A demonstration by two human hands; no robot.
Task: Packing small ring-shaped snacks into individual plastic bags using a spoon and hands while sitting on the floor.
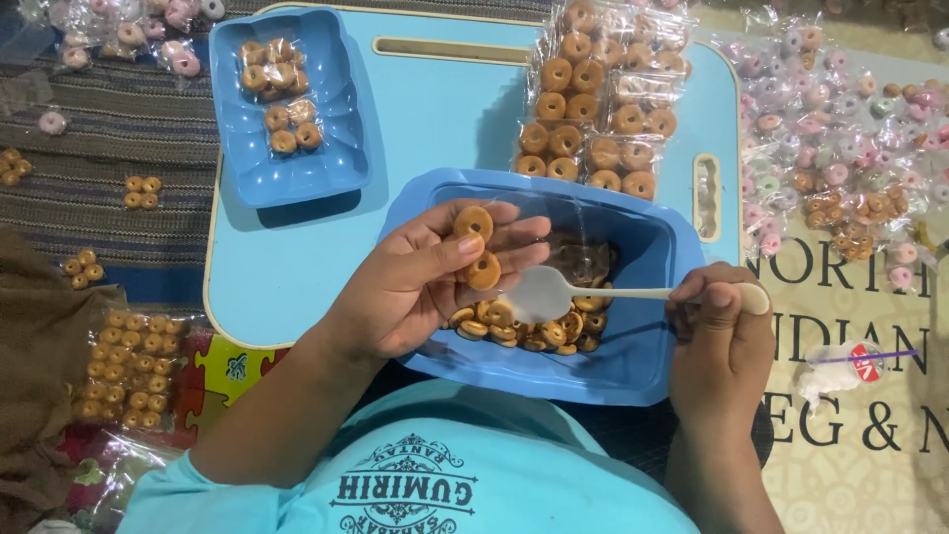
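- You have two blue trays on the light blue lap table (435, 129): a smaller tray (289, 109) near its far left corner and a larger tray (633, 341) at its near edge, right in front of you.
- In the smaller tray there are two clear packets of ring biscuits (280, 97), one behind the other.
- In the larger tray a loose heap of brown ring biscuits (524, 331) lies toward its left side; they overlap too much to count.
- Your left hand (420, 282) is palm up and half open over the larger tray's left rim, fingers gently curled.
- Two ring biscuits (477, 247) rest on those fingers, one behind the other, inside what looks like a thin clear wrapper.
- Your right hand (722, 341) is closed round the handle of one white plastic spoon (554, 292), at the larger tray's right rim.
- The spoon's bowl points left, just above the heap and just beside your left fingertips.
- Along the table's far right edge lies a stack of filled biscuit packets (598, 99), in roughly two columns.
- Off the table to your right, many packets of pink and pale rings (840, 129) are scattered on the mat.
- Off the table to your left, several small brown biscuit packets (124, 361) lie on the cloth.
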